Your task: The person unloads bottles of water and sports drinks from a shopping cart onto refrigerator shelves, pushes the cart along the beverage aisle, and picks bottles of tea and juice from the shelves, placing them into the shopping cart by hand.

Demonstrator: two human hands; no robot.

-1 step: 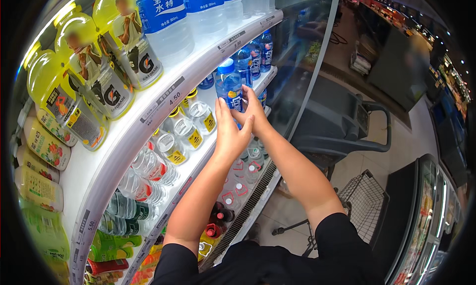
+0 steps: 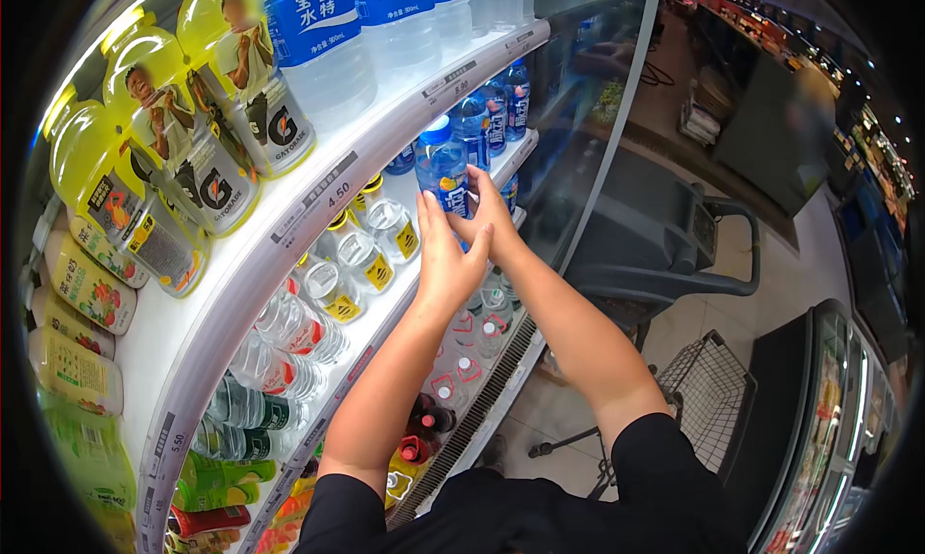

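A blue drink bottle (image 2: 444, 164) with a blue cap stands upright at the front edge of a middle shelf, under the overhang of the shelf above. Both hands are on it. My left hand (image 2: 449, 250) cups its near left side with the fingers pointing up along the label. On its right side, the fingers of my right hand (image 2: 493, 215) curl around the bottle, the thumb close to my left hand. The lower part of the bottle is hidden behind my hands. More blue bottles (image 2: 495, 111) stand just right of it, and clear yellow-labelled bottles (image 2: 362, 260) to its left.
The upper shelf's curved edge (image 2: 318, 202) juts out near my hands, carrying large yellow bottles (image 2: 217, 178) and blue-labelled bottles (image 2: 323, 48). Lower shelves hold water bottles (image 2: 265, 361). Rightward are a glass side panel (image 2: 602, 130), a dark machine with a handle (image 2: 708, 284) and a wire cart (image 2: 703, 390).
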